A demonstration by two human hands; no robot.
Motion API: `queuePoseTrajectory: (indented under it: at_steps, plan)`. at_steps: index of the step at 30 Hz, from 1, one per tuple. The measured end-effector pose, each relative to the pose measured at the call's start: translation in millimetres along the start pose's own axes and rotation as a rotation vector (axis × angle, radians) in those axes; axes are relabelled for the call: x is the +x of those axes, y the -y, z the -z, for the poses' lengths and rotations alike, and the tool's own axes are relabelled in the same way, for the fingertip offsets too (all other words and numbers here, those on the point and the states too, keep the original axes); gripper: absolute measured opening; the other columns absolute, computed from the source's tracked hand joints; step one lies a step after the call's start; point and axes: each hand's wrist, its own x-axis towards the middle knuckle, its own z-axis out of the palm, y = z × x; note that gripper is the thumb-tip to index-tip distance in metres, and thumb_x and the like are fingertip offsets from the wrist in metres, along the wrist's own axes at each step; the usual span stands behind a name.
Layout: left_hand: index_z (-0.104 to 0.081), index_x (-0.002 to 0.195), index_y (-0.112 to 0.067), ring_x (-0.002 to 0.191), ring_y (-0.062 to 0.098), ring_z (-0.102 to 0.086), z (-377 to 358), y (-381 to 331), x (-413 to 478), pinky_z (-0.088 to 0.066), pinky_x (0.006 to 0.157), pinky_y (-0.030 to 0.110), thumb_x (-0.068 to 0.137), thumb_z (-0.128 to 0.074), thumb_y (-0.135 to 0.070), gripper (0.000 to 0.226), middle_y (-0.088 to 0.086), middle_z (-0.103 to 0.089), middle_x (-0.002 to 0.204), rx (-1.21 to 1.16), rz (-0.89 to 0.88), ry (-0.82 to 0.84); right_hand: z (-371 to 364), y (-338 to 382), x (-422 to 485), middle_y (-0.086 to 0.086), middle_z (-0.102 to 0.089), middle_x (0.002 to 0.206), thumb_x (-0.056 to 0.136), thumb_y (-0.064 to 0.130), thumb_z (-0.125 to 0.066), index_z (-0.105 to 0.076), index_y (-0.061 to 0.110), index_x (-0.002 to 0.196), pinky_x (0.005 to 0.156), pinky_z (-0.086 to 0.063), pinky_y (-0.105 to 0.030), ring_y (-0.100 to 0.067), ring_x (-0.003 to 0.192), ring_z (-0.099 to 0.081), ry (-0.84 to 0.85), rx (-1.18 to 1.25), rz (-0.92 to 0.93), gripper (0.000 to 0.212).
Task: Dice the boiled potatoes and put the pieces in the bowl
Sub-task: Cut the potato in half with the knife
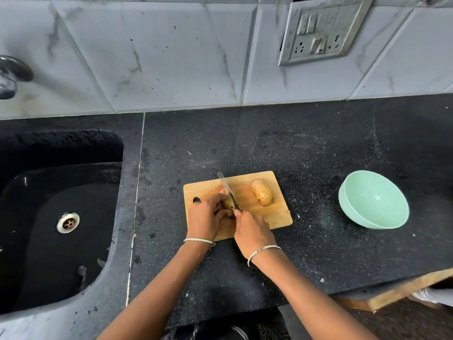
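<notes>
On the wooden cutting board [279, 214] my left hand [206, 217] pins down a small brown potato [228, 203], mostly hidden under my fingers. My right hand [252, 231] grips the handle of a knife [226, 190]; its blade runs away from me across the right side of that potato. A second, whole potato [261, 192] lies untouched at the board's far right. The pale green bowl [373, 200] stands to the right of the board on the dark counter, with nothing visible inside it.
A black sink [61, 217] with a metal drain [68, 222] fills the left side, and a tap [12, 77] juts from the tiled wall above it. A switch and socket plate [321, 30] hangs on the wall. The counter's front edge runs diagonally at the lower right.
</notes>
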Motion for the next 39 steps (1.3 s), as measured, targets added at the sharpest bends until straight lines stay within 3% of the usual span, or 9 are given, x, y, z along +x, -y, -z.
queuePoseTrajectory:
  at_steps: [8, 14, 20, 25, 28, 31, 32, 36, 39]
  plan:
    - [-0.069, 0.111, -0.023, 0.084, 0.022, -0.069, -1, -1, -1, -0.054, 0.082, 0.041, 0.077, -0.076, -0.017, 0.035, -0.004, -0.074, 0.087, -0.021, 0.045, 0.020, -13, -6, -17, -0.012, -0.064, 0.109, 0.105, 0.044, -0.023, -0.057, 0.012, 0.109, 0.070, -0.045, -0.038, -0.034, 0.102, -0.063, -0.016, -0.104, -0.029, 0.047]
    - [-0.055, 0.111, -0.039, 0.080, 0.017, -0.071, -3, 6, 0, -0.055, 0.084, 0.041, 0.076, -0.070, -0.024, 0.040, -0.011, -0.073, 0.091, -0.147, 0.089, 0.090, -18, -17, -35, -0.012, -0.065, 0.111, 0.105, 0.046, -0.022, -0.054, 0.012, 0.112, 0.066, -0.039, -0.036, -0.036, 0.104, -0.063, -0.009, -0.131, -0.052, 0.047]
    - [-0.067, 0.110, -0.021, 0.090, 0.010, -0.070, -1, 0, 1, -0.055, 0.089, 0.037, 0.075, -0.079, -0.012, 0.038, -0.004, -0.074, 0.093, -0.185, 0.135, 0.080, 15, -26, -69, -0.012, -0.063, 0.110, 0.105, 0.044, -0.022, -0.055, 0.011, 0.113, 0.073, -0.046, -0.041, -0.035, 0.104, -0.062, 0.105, -0.178, -0.066, 0.048]
    - [-0.069, 0.110, -0.018, 0.093, 0.015, -0.070, 2, -4, -1, -0.055, 0.089, 0.039, 0.073, -0.080, -0.011, 0.039, 0.000, -0.074, 0.095, -0.188, 0.144, 0.074, 75, -33, -66, -0.001, -0.046, 0.074, 0.105, 0.036, -0.029, -0.051, 0.015, 0.096, 0.067, -0.044, -0.037, -0.028, 0.076, -0.053, 0.159, -0.200, -0.060, 0.032]
    - [-0.068, 0.111, -0.013, 0.093, 0.013, -0.069, 7, -10, -2, -0.054, 0.090, 0.031, 0.074, -0.079, -0.008, 0.039, 0.002, -0.074, 0.097, -0.202, 0.144, 0.084, 67, -19, -52, -0.008, -0.059, 0.088, 0.105, 0.043, -0.023, -0.057, 0.011, 0.101, 0.069, -0.045, -0.038, -0.034, 0.084, -0.058, 0.041, -0.146, -0.014, 0.046]
    - [-0.068, 0.110, -0.012, 0.091, 0.007, -0.066, 9, -16, -4, -0.044, 0.082, 0.004, 0.076, -0.077, -0.006, 0.036, -0.007, -0.069, 0.095, -0.200, 0.148, 0.063, 44, -11, -42, -0.014, -0.063, 0.104, 0.106, 0.042, -0.023, -0.058, 0.009, 0.105, 0.069, -0.041, -0.037, -0.038, 0.096, -0.062, -0.007, -0.095, -0.001, 0.048]
    - [-0.068, 0.110, -0.012, 0.091, 0.006, -0.066, 9, -16, -5, -0.043, 0.081, 0.002, 0.076, -0.077, -0.005, 0.035, -0.008, -0.069, 0.093, -0.206, 0.152, 0.052, 38, -10, -40, -0.015, -0.063, 0.106, 0.106, 0.042, -0.023, -0.057, 0.009, 0.106, 0.069, -0.041, -0.037, -0.038, 0.098, -0.061, -0.012, -0.080, -0.002, 0.048]
    - [-0.069, 0.110, -0.011, 0.082, 0.004, -0.071, 6, -14, -6, -0.055, 0.089, 0.028, 0.077, -0.075, -0.003, 0.035, -0.007, -0.073, 0.090, -0.265, 0.170, 0.052, 21, -10, -38, -0.015, -0.064, 0.107, 0.105, 0.042, -0.023, -0.056, 0.010, 0.103, 0.069, -0.040, -0.037, -0.038, 0.100, -0.061, -0.005, -0.049, 0.000, 0.047]
    - [-0.070, 0.112, -0.012, 0.079, -0.002, -0.069, 5, -11, -6, -0.055, 0.088, 0.025, 0.079, -0.075, -0.007, 0.034, -0.011, -0.073, 0.089, -0.265, 0.174, 0.057, 13, -10, -37, -0.014, -0.064, 0.105, 0.105, 0.043, -0.022, -0.054, 0.011, 0.104, 0.070, -0.040, -0.038, -0.038, 0.101, -0.061, -0.011, -0.056, -0.001, 0.046]
